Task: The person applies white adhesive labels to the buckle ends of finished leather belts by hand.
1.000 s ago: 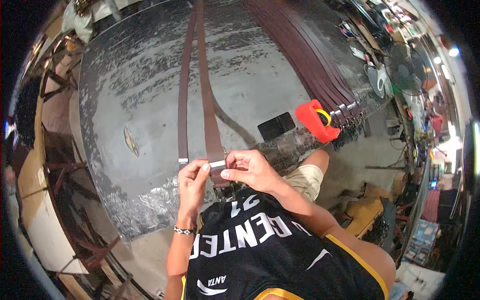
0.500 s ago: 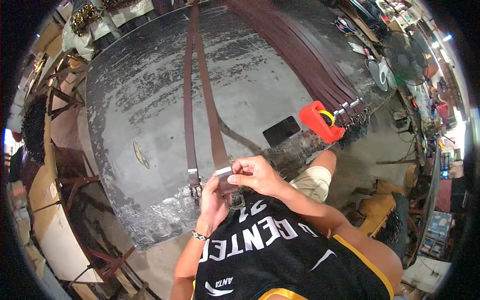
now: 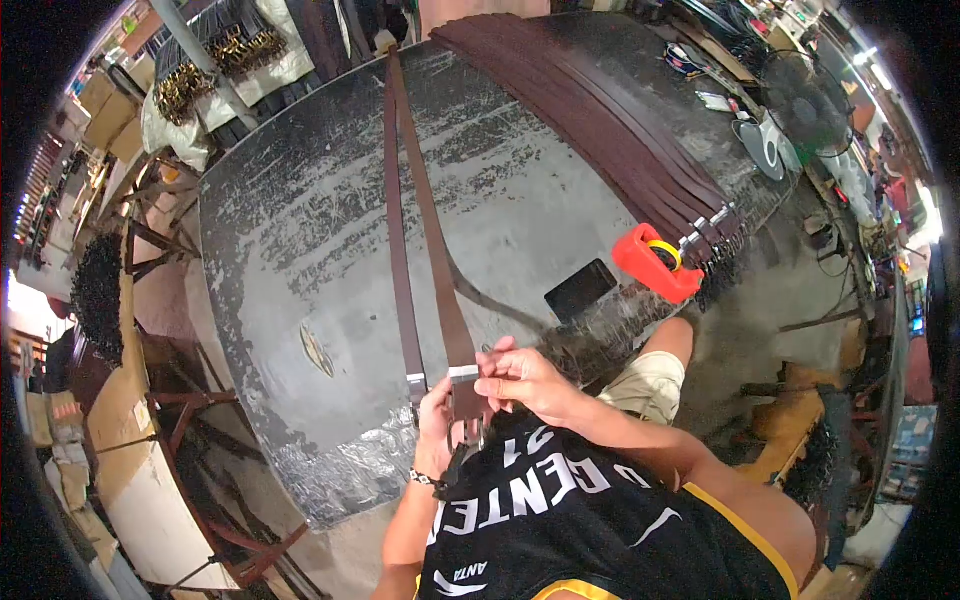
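Observation:
A brown belt (image 3: 437, 250) runs down the table to my body, with a white band (image 3: 463, 371) wrapped across it near its buckle end. My left hand (image 3: 436, 425) grips that end from the left, close to the metal buckle (image 3: 466, 432), which is partly hidden. At the belt's right edge, just beside the white band, the thumb and fingers of my right hand (image 3: 525, 383) pinch it. A second dark brown belt (image 3: 401, 250) lies alongside to the left; it also carries a white band, and its buckle is partly covered by my left hand.
Many brown belts lie in a pile (image 3: 600, 130) at the back right, buckles towards me. Near them are a red tape dispenser (image 3: 640, 268) and a black phone (image 3: 581, 291). A fan (image 3: 805, 100) stands beyond the worn table (image 3: 300, 250). Wooden racks (image 3: 150, 490) flank the left.
The head view has shifted, so the table and belts appear farther right and lower. Both hands stay at the belt's buckle end, and the right fingers have spread slightly beside the white band.

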Available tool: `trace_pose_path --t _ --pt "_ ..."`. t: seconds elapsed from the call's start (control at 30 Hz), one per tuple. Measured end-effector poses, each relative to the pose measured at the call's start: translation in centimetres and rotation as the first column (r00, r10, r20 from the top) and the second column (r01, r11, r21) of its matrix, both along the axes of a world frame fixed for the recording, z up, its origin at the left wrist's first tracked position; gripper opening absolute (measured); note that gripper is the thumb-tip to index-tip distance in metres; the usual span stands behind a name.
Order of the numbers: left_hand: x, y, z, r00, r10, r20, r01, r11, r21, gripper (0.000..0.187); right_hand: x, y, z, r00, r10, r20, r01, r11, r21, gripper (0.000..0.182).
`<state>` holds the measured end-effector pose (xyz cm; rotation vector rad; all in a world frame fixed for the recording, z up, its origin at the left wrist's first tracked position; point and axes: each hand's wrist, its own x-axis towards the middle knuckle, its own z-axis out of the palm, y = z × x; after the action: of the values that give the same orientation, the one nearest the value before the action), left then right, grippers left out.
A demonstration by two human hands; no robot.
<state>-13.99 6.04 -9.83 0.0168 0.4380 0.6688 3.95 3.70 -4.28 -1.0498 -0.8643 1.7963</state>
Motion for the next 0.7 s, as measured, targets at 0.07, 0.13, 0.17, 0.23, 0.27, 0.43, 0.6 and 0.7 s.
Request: trace_pose_path --t 0.07,0.13,0.17,0.23,0.27,0.43,0.6,0.7 --pt "-0.7 0.2 -0.9 0.991 -0.099 0.089 0.083 0.982 0.171 0.042 0.1 -0.2 0.5 0.997 0.066 0.037 -0.065 0.998 -0.024 0.016" --pt "-0.3 -0.2 0.4 0.985 -0.006 0.171 -0.037 0.969 0.246 0.04 0.3 -0.3 -0.9 0.967 0.184 0.174 -0.195 0.98 0.048 0.02" --pt "-1.1 -0.4 1.3 1.0 0.029 0.009 -0.03 0.975 0.22 0.036 0.4 -0.3 -0.7 0.95 0.231 0.211 -0.245 0.969 0.041 0.021" --pt "-3.6 -0.1 2.4 0.958 0.059 -0.282 0.02 0.963 0.269 0.028 0.5 -0.2 -1.2 0.912 0.329 0.244 -0.327 0.944 -0.051 0.021" --pt "-5.2 0.2 2.4 0.91 0.063 -0.409 0.084 0.939 0.333 0.023 0.5 -0.2 -1.5 0.914 0.327 0.241 -0.317 0.945 -0.081 0.021" --pt "-10.3 -1.6 2.8 0.627 0.147 -0.765 0.25 0.892 0.376 0.012 0.3 0.0 -3.3 0.917 0.318 0.24 -0.291 0.946 -0.142 0.02" --pt "-10.7 -4.9 -2.6 0.439 0.091 -0.894 0.395 0.874 0.283 0.014 -0.7 0.2 -5.9 0.899 0.332 0.286 -0.293 0.941 -0.171 0.018" --pt "-9.6 -6.4 -1.8 0.381 0.019 -0.925 0.534 0.812 0.236 0.017 -0.9 -0.1 -6.6 0.869 0.358 0.341 -0.334 0.934 -0.131 0.017"
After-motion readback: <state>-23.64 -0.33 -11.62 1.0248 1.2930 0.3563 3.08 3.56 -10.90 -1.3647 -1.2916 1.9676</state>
